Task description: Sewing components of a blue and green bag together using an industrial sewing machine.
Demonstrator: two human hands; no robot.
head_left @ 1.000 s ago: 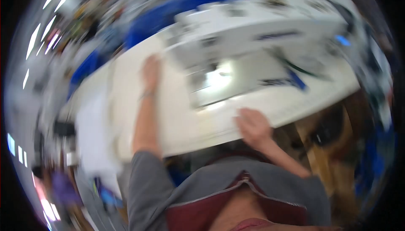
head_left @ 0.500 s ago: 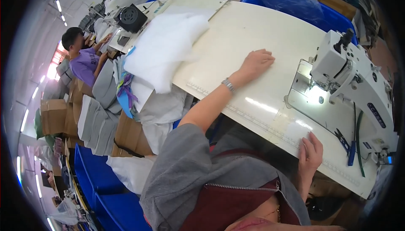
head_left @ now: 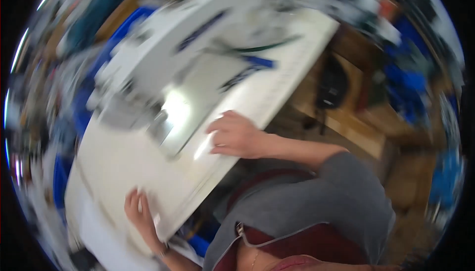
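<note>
The whole picture is smeared by motion. My left hand point(head_left: 140, 215) is over the near left part of the pale table point(head_left: 111, 159), its fingers apart and nothing visible in them. Near the table's front edge, my right hand point(head_left: 236, 135) rests with loosely bent, separated fingers, thumb apart, holding nothing I can see. Just beyond it stands a white sewing machine point(head_left: 198, 36), its lamp casting a bright spot on the plate under the head. A blue-handled cutting tool point(head_left: 261, 62), perhaps thread snips, lies on the table beyond my right hand, beside a dark green strip point(head_left: 271, 47).
White padding point(head_left: 101, 231) lies at the table's lower left. Blue bins point(head_left: 81, 107) stand behind the table. On the right, below the table edge, are cardboard boxes point(head_left: 356, 130), a black object point(head_left: 332, 83) and blue material point(head_left: 408, 80).
The view has swung to the right, so the sewing machine now fills the upper middle and the co-worker is out of view. My right hand has come farther onto the table; both hands remain empty.
</note>
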